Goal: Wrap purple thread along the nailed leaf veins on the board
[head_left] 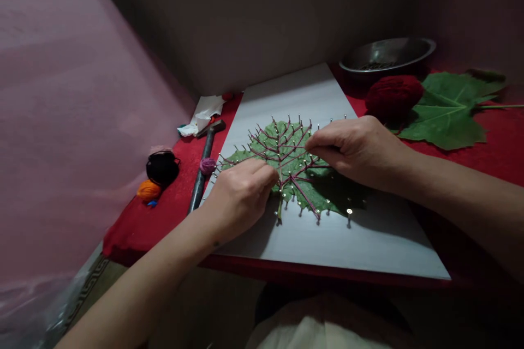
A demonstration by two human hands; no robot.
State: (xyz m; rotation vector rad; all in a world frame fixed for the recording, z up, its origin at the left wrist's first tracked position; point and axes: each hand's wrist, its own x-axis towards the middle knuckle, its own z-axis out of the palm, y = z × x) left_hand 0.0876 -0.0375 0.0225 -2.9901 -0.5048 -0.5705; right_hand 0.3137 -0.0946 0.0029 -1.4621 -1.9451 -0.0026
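Metal bowl (413, 52) holding small pieces (379, 66), my left fingers (268, 176) and right fingers (321, 138) pinching purple yarn (293, 160), taut over the leaf (310, 189).

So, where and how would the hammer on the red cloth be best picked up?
Probably by the near end of its dark handle, from above and the left: the hammer lies with its head pointing away, while the purple yarn ball and white board crowd the handle's right side.

Grey wall (245, 22) (dimly lit) behind a red-covered table (174, 196).
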